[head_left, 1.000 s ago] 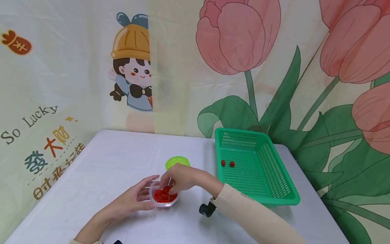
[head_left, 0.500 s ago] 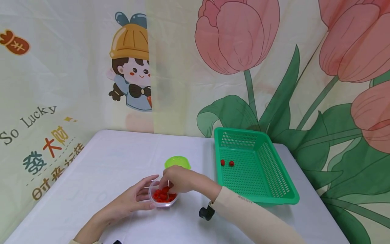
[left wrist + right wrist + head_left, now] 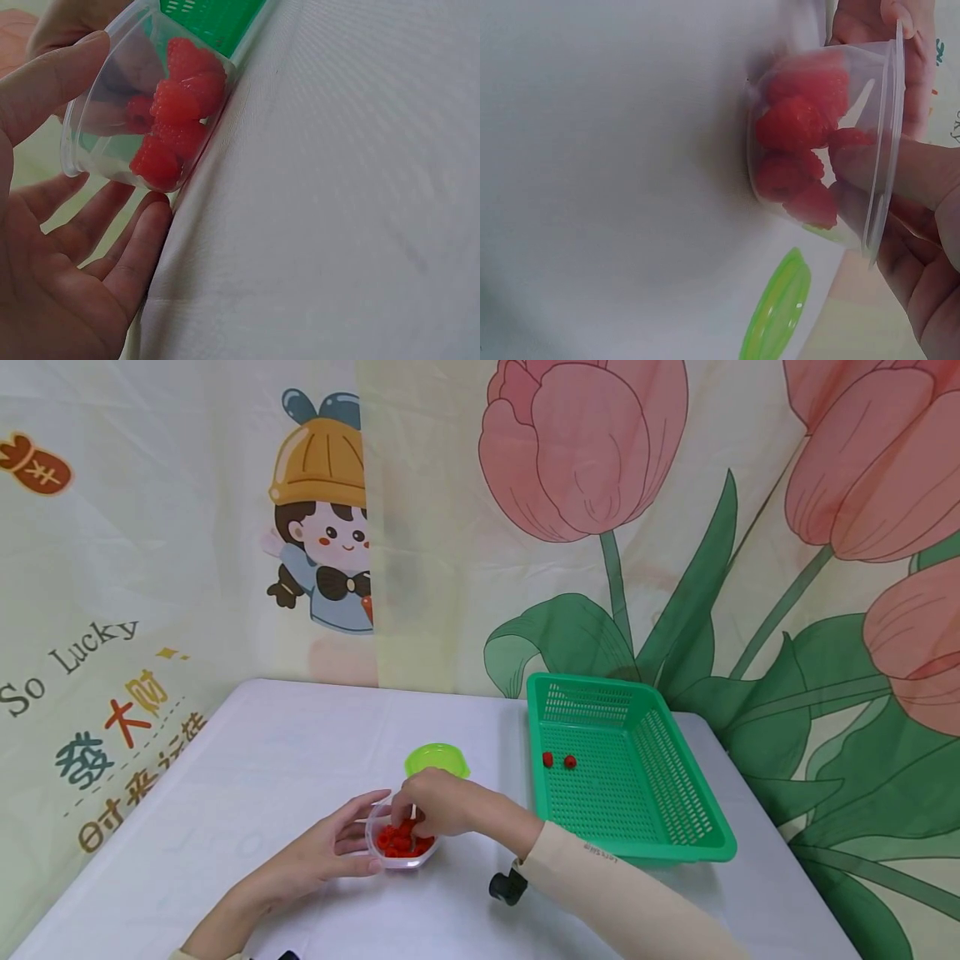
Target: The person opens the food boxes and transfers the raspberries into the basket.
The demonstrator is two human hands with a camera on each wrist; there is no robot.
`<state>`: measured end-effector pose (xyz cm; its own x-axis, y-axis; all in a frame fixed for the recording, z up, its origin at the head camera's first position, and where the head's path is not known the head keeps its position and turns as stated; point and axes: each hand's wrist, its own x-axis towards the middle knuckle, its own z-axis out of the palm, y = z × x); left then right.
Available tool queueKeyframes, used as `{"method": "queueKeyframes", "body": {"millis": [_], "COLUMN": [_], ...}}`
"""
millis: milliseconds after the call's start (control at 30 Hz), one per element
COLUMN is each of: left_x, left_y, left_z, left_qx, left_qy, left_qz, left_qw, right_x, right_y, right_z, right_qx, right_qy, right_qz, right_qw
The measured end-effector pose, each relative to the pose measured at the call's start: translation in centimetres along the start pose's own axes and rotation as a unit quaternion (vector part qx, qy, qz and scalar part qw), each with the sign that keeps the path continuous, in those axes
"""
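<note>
A clear plastic tub [image 3: 402, 863] holds several raspberries [image 3: 795, 124] on the white table. Beside the tub's left side, my left hand [image 3: 330, 845] steadies it with spread, nearly straight fingers. In the left wrist view, the thumb lies near the rim of the tub [image 3: 75, 142] and the fingertips are by its base. My right hand [image 3: 438, 800] reaches into the tub from above. As the right wrist view shows, its thumb and a finger pinch one raspberry [image 3: 847, 139] inside the tub. Part of that berry is hidden by the thumb.
A green plastic basket [image 3: 667, 852] stands at the right of the table, with two raspberries [image 3: 558, 761] near its left wall. Behind the tub lies a light green lid [image 3: 437, 757]. A printed cloth [image 3: 427, 568] hangs behind the table [image 3: 300, 735].
The right hand's fingers have shifted slightly among the raspberries, and some berries in the tub have moved a little. The left hand, basket and lid stay in place.
</note>
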<state>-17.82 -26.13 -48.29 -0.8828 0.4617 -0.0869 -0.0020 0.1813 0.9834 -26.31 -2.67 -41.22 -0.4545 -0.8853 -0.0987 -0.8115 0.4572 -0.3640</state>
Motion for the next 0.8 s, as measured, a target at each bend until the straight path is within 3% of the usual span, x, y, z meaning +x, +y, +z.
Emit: {"method": "queueKeyframes", "body": {"millis": [200,467,800], "left_x": [-0.1,-0.1,0.0], "left_y": [0.0,0.1,0.1], "left_z": [0.0,0.0,0.0], "left_qx": [0.0,-0.001,0.0], "left_qy": [0.005,0.001,0.003], "left_qz": [-0.016,-0.013,-0.01], "left_qw": [0.9999,0.9999,0.9999], "right_x": [0.1,-0.1,-1.1], "right_y": [-0.1,-0.2,-1.1], "right_z": [0.1,-0.2,-2.3], "right_qx": [-0.005,-0.001,0.022], "right_qy": [0.003,-0.001,0.003], "right_qz": [0.0,-0.003,-0.018], "right_qw": [1.0,1.0,0.9996]}}
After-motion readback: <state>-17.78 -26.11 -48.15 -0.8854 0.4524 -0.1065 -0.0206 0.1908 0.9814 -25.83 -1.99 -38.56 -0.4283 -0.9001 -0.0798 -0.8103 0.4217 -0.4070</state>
